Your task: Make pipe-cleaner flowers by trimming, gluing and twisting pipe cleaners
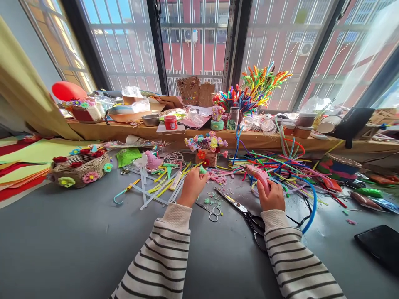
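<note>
My left hand point(192, 185) is closed, pinching a small mint-green fluffy piece point(202, 170) between thumb and fingertips. To its right, my right hand point(273, 197) wraps round a pink hot glue gun point(261, 176), whose nozzle points left toward the other hand. Between the hands lie large black-handled scissors point(239, 206), partly open, and small silver scissors point(213, 214). Green fluffy scraps point(212, 201) and pink scraps point(218, 177) are scattered there. Just behind my left hand stands a small twine-wrapped pot point(210, 159) full of fluffy flowers point(213, 142).
On the left sit a twine basket point(81, 169) with flowers and white glue sticks point(152, 195). Pipe cleaners point(280, 162) sprawl behind my right hand. A black phone point(380, 249) lies at right. The crowded window ledge point(124, 129) holds jars, cups and a red tub point(170, 122).
</note>
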Motion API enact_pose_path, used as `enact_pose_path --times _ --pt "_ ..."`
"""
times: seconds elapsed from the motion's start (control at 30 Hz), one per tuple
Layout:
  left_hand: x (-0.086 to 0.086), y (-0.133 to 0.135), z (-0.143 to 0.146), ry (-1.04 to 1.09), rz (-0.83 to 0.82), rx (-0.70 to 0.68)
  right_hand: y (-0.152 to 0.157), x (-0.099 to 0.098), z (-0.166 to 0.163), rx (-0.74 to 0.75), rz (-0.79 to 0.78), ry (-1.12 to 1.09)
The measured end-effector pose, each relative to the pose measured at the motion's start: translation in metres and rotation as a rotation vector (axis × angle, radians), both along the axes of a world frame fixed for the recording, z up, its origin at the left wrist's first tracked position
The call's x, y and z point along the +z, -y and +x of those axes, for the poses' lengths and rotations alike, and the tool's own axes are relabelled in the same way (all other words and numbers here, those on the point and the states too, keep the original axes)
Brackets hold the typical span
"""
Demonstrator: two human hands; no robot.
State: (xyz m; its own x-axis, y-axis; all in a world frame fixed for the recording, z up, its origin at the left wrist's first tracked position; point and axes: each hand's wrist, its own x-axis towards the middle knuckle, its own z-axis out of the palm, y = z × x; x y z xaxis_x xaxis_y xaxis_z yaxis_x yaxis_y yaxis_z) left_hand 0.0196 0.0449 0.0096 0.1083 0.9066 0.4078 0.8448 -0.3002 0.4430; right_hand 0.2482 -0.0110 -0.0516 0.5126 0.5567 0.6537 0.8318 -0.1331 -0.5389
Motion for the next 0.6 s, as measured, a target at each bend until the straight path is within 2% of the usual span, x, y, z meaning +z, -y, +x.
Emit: enact_pose_path --times 0.2,0.47,0.6 --pt "-0.008 0.003 0.003 0.085 0.163 -0.088 -0.002 -0.001 0.001 -0.004 0.033 0.071" --pt "-0.015 0.009 -0.007 0.111 0.243 -0.268 0.008 0.003 -0.006 0.031 -0.049 0.051" --pt "-0.011 0.014 -0.008 0.047 0.339 -0.235 0.012 0.008 -0.013 -0.005 -0.03 0.065"
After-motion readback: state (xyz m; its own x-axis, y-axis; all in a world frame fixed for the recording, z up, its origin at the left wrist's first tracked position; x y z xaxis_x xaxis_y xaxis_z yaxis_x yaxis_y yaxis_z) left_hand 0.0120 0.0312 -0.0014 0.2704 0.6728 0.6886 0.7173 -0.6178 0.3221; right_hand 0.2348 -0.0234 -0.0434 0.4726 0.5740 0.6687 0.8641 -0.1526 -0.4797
